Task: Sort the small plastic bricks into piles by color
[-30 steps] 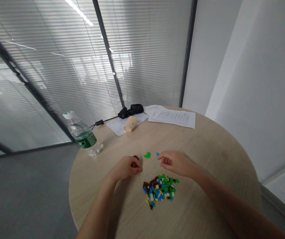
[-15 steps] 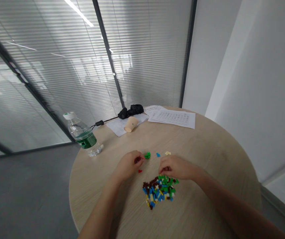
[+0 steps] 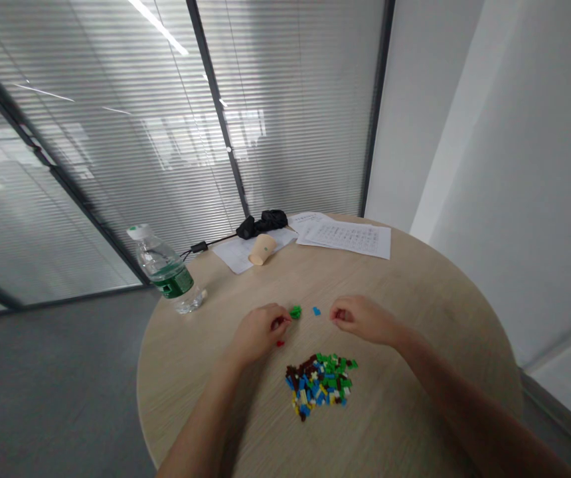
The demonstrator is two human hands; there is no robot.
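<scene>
My left hand (image 3: 264, 332) rests on the table with thumb and fingers pinched together; a hint of red shows at the fingertips, too small to name. Touching or just beside those fingertips is a small cluster of green toy bricks (image 3: 295, 312). A red brick (image 3: 280, 344) lies under the same hand's edge. My right hand (image 3: 362, 320) is closed in a pinch farther right, and what it holds, if anything, is hidden. Between the hands sits a blue brick (image 3: 316, 311). Nearer to me spreads a mixed pile of small bricks (image 3: 320, 382) in brown, green, blue, yellow and white.
A clear water bottle (image 3: 173, 280) with a green label stands at the round table's left edge. Toward the back lie a paper cup (image 3: 262, 249) on its side, a folded black umbrella (image 3: 263, 223) and printed sheets (image 3: 350, 238). Blinds and a wall are behind.
My right hand has moved up and right from the pile's far edge, and now covers the spot where pale yellow bricks showed. My left hand has hardly moved.
</scene>
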